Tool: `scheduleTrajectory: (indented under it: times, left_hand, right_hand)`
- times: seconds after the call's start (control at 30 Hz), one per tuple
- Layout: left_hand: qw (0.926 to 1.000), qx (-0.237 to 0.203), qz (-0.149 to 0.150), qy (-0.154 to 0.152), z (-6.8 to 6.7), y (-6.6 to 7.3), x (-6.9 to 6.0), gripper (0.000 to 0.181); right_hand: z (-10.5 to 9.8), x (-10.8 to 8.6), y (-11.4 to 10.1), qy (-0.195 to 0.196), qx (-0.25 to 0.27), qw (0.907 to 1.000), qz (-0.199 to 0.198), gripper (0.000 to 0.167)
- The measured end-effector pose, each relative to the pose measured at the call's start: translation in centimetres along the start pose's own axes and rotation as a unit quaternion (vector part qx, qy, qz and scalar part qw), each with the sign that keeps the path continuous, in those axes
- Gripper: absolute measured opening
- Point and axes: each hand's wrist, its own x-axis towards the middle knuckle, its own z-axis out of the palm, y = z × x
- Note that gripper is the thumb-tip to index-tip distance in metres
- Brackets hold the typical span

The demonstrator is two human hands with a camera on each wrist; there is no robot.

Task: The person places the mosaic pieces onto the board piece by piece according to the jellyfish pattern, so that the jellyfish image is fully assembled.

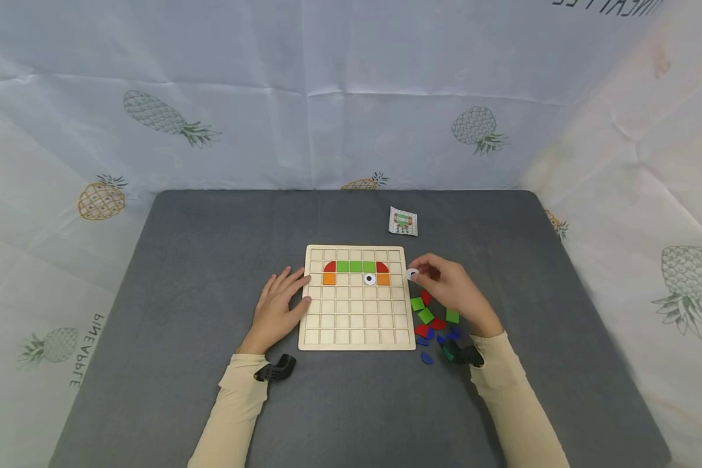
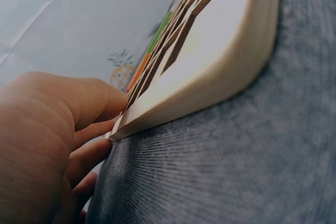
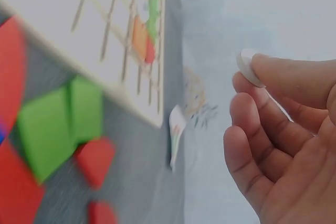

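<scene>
A square wooden grid board (image 1: 357,322) lies on the dark table. Across its upper rows are three green squares (image 1: 355,266) between two red corner pieces, an orange square below each red one, and a round eye piece (image 1: 370,279) beside the right orange square. At the board's left edge rests my left hand (image 1: 276,313), fingers spread, thumb and fingertips touching the rim (image 2: 184,98). My right hand (image 1: 453,289) pinches a second round white piece (image 1: 412,274) between thumb and forefinger, just off the board's right edge; the right wrist view shows this disc (image 3: 249,67) edge-on.
Loose green (image 1: 426,316), red (image 1: 439,324) and blue pieces (image 1: 426,358) lie scattered right of the board, partly beneath my right wrist. A small printed card (image 1: 403,221) lies behind the board's upper right corner. Pineapple-patterned cloth hangs behind the table.
</scene>
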Motion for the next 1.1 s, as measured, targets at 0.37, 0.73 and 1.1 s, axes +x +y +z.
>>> scheduleTrajectory:
  times: [0.37, 0.73, 1.1]
  left_hand:
    - [0.9999, -0.004, 0.011, 0.007, 0.0, 0.1, 0.0, 0.049]
    - [0.9999, -0.007, 0.01, 0.005, -0.2, 0.0, 0.0, 0.049]
    - [0.9999, 0.0, 0.011, 0.01, 0.0, 0.0, 0.0, 0.05]
  right_hand:
    - [1.1, 1.9, -1.4, -0.014, 0.037, 0.9989, -0.025, 0.029]
    - [2.2, 4.8, -3.5, -0.043, 0.05, 0.9975, -0.028, 0.017]
    - [4.7, 7.6, -4.7, -0.078, 0.033, 0.9959, -0.032, 0.017]
